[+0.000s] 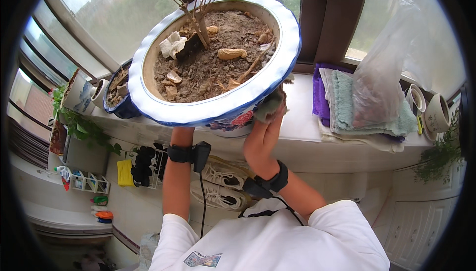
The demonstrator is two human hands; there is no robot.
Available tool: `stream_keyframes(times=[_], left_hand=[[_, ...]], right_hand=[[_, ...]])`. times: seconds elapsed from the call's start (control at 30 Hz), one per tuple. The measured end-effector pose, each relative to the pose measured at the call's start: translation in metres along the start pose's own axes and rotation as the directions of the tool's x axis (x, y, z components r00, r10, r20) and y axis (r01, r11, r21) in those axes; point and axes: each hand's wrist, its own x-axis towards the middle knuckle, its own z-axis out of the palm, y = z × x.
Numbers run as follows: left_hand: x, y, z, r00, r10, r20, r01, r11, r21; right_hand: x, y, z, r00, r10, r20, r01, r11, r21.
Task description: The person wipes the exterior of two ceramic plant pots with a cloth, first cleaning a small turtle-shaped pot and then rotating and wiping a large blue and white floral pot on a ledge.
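Observation:
A large blue-and-white ceramic flowerpot (238, 112) with a scalloped rim and painted flowers fills the upper middle, on the white windowsill (297, 103). Dry soil (230, 72) lies inside it, with a bare cut-back stem (200, 25), several peanut shells (232, 53) and dead leaves. My right hand (268, 131) presses a grey-green cloth (270, 105) to the pot's right outer side, below the rim. My left forearm (178, 185) reaches up under the front rim; the pot hides the left hand, so its grip does not show. Both wrists wear black straps.
Right on the sill, folded towels (342, 100) carry a clear plastic bag (383, 74), beside small empty pots (437, 113). A dark blue pot (117, 92) and a trailing plant (80, 122) stand left. Windows rise behind. Shoes (221, 185) and a white rack (158, 168) are below.

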Motion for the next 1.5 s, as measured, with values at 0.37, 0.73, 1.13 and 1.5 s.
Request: stream_keyframes(times=[0.37,0.73,1.13,1.5], left_hand=[[-0.013,0.030,0.041,0.787,0.558,-0.265,-0.380,0.775,0.506],[-0.039,0.134,0.135,0.453,0.734,0.506,-0.699,-0.060,0.713],[-0.047,0.136,0.134,0.508,0.658,0.556,-0.664,-0.112,0.739],[-0.045,0.130,0.141,0.496,0.743,0.450,-0.643,-0.034,0.765]], right_hand=[[0.093,-0.066,-0.007,0.861,-0.483,0.159,0.503,0.855,-0.128],[0.104,-0.081,-0.008,0.536,-0.668,0.516,0.801,0.595,-0.063],[0.202,-0.020,-0.004,0.784,-0.473,0.401,0.327,0.865,0.380],[0.200,-0.027,0.000,0.897,-0.314,0.311,0.067,0.792,0.607]])
